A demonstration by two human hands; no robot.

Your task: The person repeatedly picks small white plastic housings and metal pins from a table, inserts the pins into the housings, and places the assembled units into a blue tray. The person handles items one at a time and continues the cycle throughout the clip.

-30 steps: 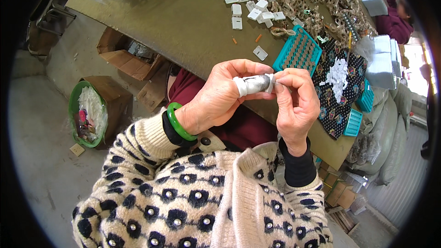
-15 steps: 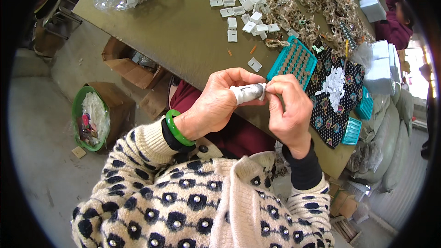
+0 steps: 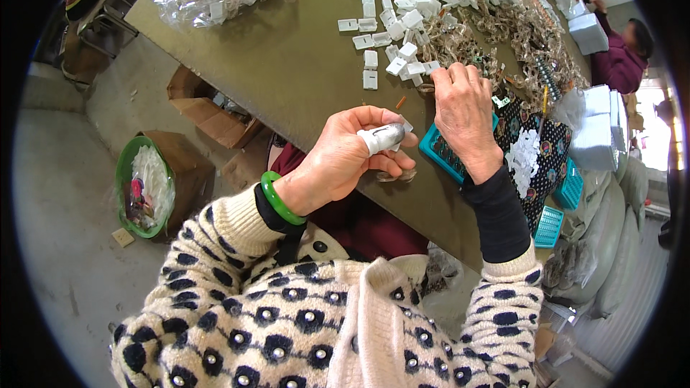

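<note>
Where both pinched together before, right hand now reaches open to white clips; left hand grips clear piece.

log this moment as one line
left hand: holds small clear piece, taped thumb | right hand: reaching into white clips | table

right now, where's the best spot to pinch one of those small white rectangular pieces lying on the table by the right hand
Probably across its two long sides, coming straight down from above. The white pieces lie flat on the table, so only their edges offer purchase. Those at the pile's near fringe lie apart, leaving room for the right hand and its fingers either side.
</note>
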